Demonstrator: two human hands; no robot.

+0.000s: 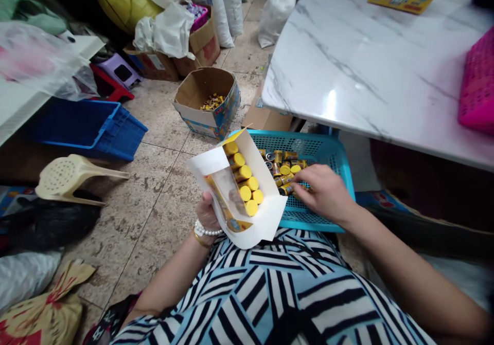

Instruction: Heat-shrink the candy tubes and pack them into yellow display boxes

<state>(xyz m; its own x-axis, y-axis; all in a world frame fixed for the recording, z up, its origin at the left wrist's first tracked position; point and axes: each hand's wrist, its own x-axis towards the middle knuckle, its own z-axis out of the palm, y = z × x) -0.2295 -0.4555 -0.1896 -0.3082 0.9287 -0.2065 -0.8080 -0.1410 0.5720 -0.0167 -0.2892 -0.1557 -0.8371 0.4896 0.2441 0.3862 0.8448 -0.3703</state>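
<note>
My left hand (206,214) holds up an open white cardboard box (266,216) with a clear window. Inside it, small yellow-capped cylinders (244,180) lie in rows. My right hand (322,193) is over a teal plastic mesh basket (343,170), its fingertips at a loose pile of yellow-capped cylinders (283,167). The fingers hide part of the pile, so I cannot tell whether they hold one.
A marble-topped table (347,62) stands to the right, with a pink basket (478,83) on it. On the tiled floor are a cardboard box (204,98) holding more cylinders, a blue crate (88,129), a beige plastic stool (65,180) and several bags.
</note>
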